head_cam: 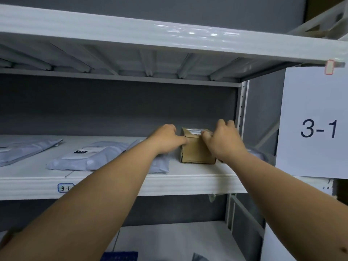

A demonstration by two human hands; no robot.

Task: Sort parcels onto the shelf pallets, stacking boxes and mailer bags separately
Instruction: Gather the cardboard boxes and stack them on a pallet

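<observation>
Brown cardboard is what I have between my hands: a small box (197, 147) standing on the white shelf (188, 182), near its right end, close to the grey upright post (242, 110). My left hand (165, 139) is against the box's left side, thumb pointing along its front upper edge and the other fingers curled round behind the corner, so it grips that side. My right hand (223, 140) grips the right side, thumb pressed on the top front edge just beside the white label (195, 131) stuck on the box's top, the rest of the fingers bent over the far right corner. The box sits flat on the shelf, its front face a little dented near the bottom.

To the left of the box, on the same shelf, lie grey mailer bags: one (160, 164) just beside the box and partly under my left forearm, another (88, 157) with a white label and a small black patch (the print is too blurred for me to read), and a third (24, 149) further left, running out of view. A fold of grey bag (258, 153) also shows behind my right wrist.

A small blue-edged tag (65, 188) on the shelf's front lip reads 3-1, and a large white sheet (316, 127) hanging at the right carries the same number
</observation>
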